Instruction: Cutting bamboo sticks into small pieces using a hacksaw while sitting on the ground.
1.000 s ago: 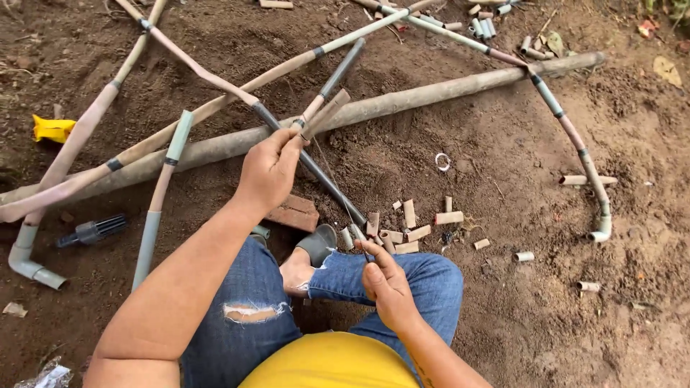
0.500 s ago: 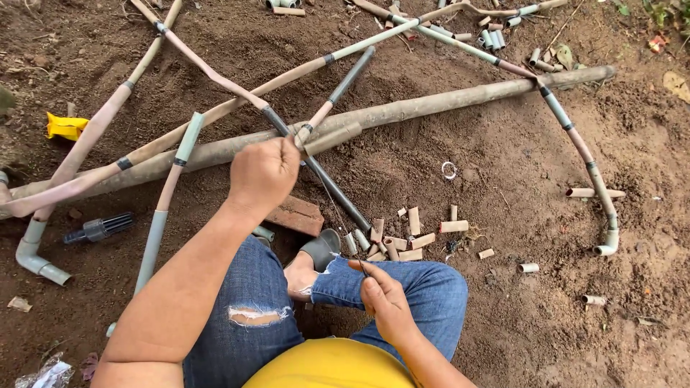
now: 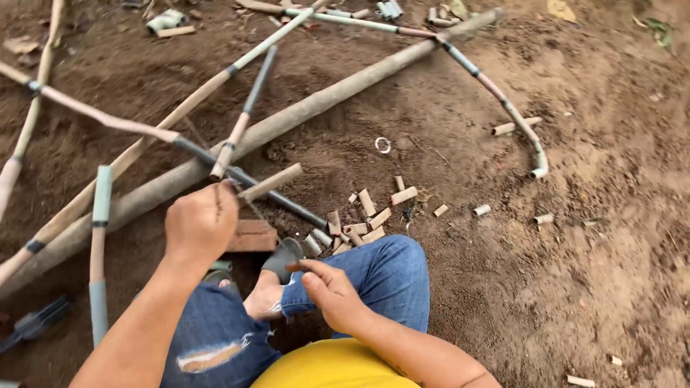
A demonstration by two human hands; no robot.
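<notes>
Two hands worked at centre frame: left hand [image 3: 201,224] fisted around a thin dark rod [image 3: 248,205] beside a short tan pipe stub [image 3: 272,181]; right hand [image 3: 329,291] pinched narrow on a small brown bit, too small to identify. Approx. ten cut pipe offcuts [image 3: 374,215], cylindrical and dusty beige, lay just right of centre. One long thick pipe [image 3: 323,100] ran diagonally over crumbly brown soil [image 3: 611,251]. One white ring [image 3: 383,145] sat upper centre.
</notes>
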